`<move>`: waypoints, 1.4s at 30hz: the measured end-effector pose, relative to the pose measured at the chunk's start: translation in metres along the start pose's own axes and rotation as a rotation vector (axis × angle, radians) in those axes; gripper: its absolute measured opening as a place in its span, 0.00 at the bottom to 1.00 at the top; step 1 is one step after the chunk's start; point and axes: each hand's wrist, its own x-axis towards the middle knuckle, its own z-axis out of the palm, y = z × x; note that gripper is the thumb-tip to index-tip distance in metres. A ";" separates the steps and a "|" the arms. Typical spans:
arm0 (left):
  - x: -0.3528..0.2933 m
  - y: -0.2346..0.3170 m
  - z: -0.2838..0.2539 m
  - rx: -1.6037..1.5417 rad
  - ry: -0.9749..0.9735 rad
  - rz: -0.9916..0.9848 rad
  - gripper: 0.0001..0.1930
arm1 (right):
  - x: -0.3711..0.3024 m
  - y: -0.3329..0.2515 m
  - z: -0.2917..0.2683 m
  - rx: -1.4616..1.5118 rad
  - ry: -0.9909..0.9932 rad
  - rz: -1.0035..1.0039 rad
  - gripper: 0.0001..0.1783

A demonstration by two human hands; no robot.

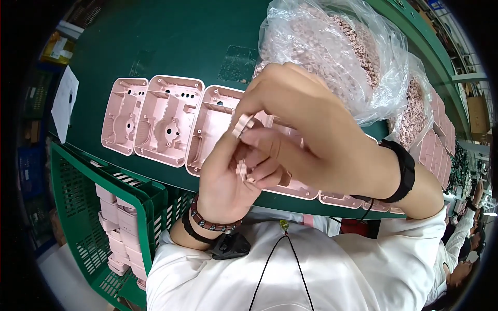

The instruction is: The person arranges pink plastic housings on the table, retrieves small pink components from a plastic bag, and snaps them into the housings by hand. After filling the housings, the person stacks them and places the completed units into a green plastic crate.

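Observation:
My right hand (311, 116) reaches in over the table from the right, thumb and forefinger pinched on a small pink plastic part (243, 125). Just below it, my left hand (224, 187) is turned palm up with more small pink pieces (241, 169) in its palm. The two hands overlap, so some of the left fingers are hidden. Behind them runs a row of open pink plastic housings; one housing (165, 120) shows posts, holes and a round seat inside. Another housing (210, 124) is partly covered by my hands.
At the far right a clear plastic bag (332, 52) full of small pink parts lies on the green table (171, 31). A green crate (98, 207) with pink housings stands at the left front edge. Stacked pink housings (433, 155) sit at the right. Another person's sleeve (459, 238) shows there.

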 end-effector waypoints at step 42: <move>-0.011 0.026 -0.007 1.115 0.068 0.860 0.19 | 0.034 0.009 -0.012 0.326 -0.264 0.087 0.02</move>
